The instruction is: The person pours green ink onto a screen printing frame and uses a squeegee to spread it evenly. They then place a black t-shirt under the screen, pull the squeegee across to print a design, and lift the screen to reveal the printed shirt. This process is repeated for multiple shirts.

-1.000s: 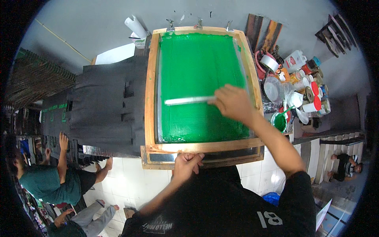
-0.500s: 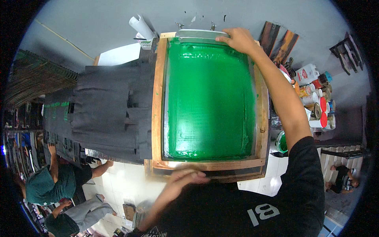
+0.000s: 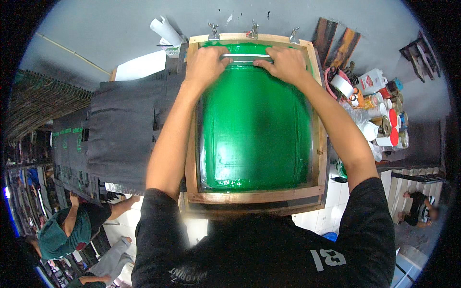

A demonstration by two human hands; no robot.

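A wooden screen frame (image 3: 191, 120) lies flat before me, its mesh (image 3: 254, 125) covered in wet green ink. Across the far end of the mesh sits a long metal-handled squeegee (image 3: 247, 57). My left hand (image 3: 207, 65) grips its left end and my right hand (image 3: 284, 65) grips its right end. Both forearms stretch over the frame from the lower edge. Three metal clamps (image 3: 253, 30) hold the frame's far rail.
Black fabric pieces (image 3: 127, 129) are stacked in a long row to the left of the frame. Jars, tape rolls and ink pots (image 3: 379, 115) crowd the right side. A paper roll (image 3: 165, 30) stands at the back. Other people sit on the floor at lower left and far right.
The squeegee went from mid-screen to the far end. My left hand left the near rail and now grips the squeegee together with my right hand.
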